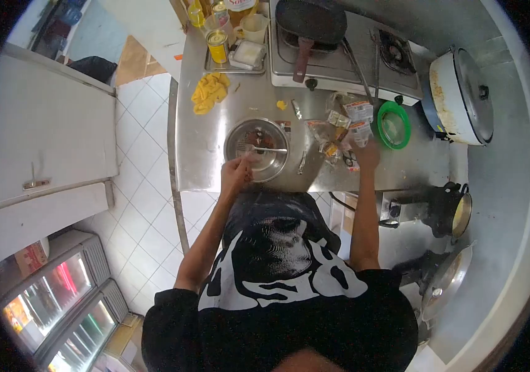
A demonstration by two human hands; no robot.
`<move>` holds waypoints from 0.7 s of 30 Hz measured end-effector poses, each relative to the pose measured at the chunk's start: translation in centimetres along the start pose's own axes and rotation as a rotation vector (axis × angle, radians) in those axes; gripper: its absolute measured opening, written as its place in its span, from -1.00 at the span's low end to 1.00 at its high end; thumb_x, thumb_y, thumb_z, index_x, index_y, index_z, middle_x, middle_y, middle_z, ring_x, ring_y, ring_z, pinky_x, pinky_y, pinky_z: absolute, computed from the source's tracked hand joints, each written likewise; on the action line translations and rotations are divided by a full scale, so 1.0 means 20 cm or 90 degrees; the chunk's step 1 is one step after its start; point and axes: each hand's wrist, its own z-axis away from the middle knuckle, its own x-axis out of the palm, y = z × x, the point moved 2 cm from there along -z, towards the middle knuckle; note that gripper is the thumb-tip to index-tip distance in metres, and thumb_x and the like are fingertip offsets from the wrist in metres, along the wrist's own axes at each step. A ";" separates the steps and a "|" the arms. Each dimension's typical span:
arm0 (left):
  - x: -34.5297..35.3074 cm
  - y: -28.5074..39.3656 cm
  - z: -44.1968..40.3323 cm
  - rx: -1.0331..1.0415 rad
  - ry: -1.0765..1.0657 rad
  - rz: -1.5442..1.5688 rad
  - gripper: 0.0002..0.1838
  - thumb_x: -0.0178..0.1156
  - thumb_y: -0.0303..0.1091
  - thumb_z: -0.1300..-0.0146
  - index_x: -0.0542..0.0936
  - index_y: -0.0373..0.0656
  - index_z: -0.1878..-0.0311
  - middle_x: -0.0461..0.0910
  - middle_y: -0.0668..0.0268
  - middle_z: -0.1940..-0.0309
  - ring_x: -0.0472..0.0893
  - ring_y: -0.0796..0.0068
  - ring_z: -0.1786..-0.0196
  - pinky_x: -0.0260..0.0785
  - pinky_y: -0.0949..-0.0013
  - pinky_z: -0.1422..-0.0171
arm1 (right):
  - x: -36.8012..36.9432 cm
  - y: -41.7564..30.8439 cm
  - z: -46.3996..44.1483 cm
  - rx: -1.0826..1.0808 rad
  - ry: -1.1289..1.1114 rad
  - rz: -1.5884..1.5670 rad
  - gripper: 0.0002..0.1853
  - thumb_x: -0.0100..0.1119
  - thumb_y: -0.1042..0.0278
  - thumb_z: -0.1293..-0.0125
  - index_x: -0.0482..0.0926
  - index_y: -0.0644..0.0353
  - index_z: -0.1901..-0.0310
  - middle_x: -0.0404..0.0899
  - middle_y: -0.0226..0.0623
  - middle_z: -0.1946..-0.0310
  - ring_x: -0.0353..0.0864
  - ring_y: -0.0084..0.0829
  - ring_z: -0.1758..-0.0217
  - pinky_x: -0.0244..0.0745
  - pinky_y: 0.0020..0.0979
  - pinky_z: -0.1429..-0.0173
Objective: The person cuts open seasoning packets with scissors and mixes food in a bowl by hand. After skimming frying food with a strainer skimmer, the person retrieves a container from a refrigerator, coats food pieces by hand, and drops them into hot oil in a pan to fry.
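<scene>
A steel bowl (pixel 271 168) stands near the counter's front edge. Inside it are a dark reddish-brown mixture (pixel 257 137) and a fork (pixel 270 149) lying across. My left hand (pixel 238 176) is closed on the bowl's near-left rim, with some fingers over the inside. To the right, my right hand (pixel 367 156) reaches among plastic packets (pixel 359 131); it is smeared, so its grip does not show clearly. Just left of that hand lie scissors (pixel 348 159). Small wrapped pieces (pixel 330 149) and a torn silver wrapper (pixel 302 163) are beside them.
A green-rimmed strainer (pixel 394 126) sits right of the packets. Behind are a gas stove (pixel 358 62) with a dark pan (pixel 311 25), and a tray holding a yellow can (pixel 217 46). A yellow cloth (pixel 210 93) lies left. A large lidded pot (pixel 460 96) stands right.
</scene>
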 end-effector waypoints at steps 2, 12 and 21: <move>0.03 0.03 0.04 0.025 0.041 -0.019 -0.56 0.12 -0.02 -0.37 0.64 -0.30 0.21 0.36 0.45 0.71 0.38 0.68 0.65 0.23 0.57 0.58 | 0.09 -0.13 0.01 -0.058 0.046 -0.013 -0.56 0.36 0.05 -0.11 0.61 0.26 0.13 0.61 -0.09 0.29 0.60 -0.15 0.23 0.48 -0.21 0.12; 0.16 0.10 0.13 0.113 0.055 -0.064 -0.67 0.09 -0.12 -0.39 0.65 -0.20 0.21 0.48 0.46 0.61 0.44 0.69 0.60 0.24 0.58 0.53 | 0.74 -0.64 0.04 -0.373 -0.395 -0.024 -0.49 0.31 0.38 -0.01 0.47 0.06 -0.07 0.53 -0.11 -0.05 0.57 -0.05 -0.01 0.48 -0.15 -0.06; 0.33 0.05 0.09 0.176 -0.018 -0.181 -0.73 0.20 -0.23 -0.31 0.63 -0.24 0.09 0.59 0.39 0.37 0.52 0.64 0.37 0.34 0.54 0.34 | 0.27 -0.45 -0.03 -0.181 -0.443 -0.405 -0.22 0.43 0.52 0.06 0.22 0.12 -0.21 0.64 -0.25 0.07 0.59 -0.33 -0.05 0.50 -0.33 -0.03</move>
